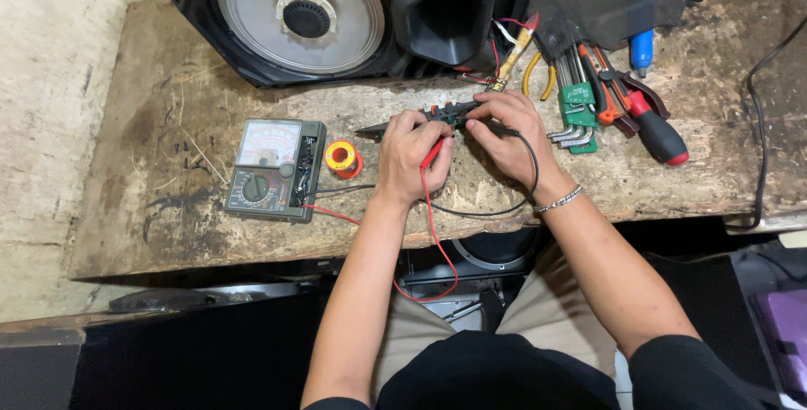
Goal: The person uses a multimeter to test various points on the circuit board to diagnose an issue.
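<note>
Several things crowd the worn wooden bench (168, 233): an analog multimeter (276, 169) and a solder spool (343, 158) at centre left, a speaker cabinet (303, 15) along the top, hex keys (576, 112) and a red-handled screwdriver (656, 128) at upper right. At the centre the left hand (408, 154) pinches the red probe (432, 155) (fingers curled tight) – the right hand (508, 137) grips the black probe (496, 128), both tips meeting a small dark component (445, 112).

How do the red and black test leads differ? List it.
The red test lead hangs off the bench edge in a long loop below the left hand; the black test lead arcs on the bench beside the right hand. Colours differ. Both run back towards the multimeter.
</note>
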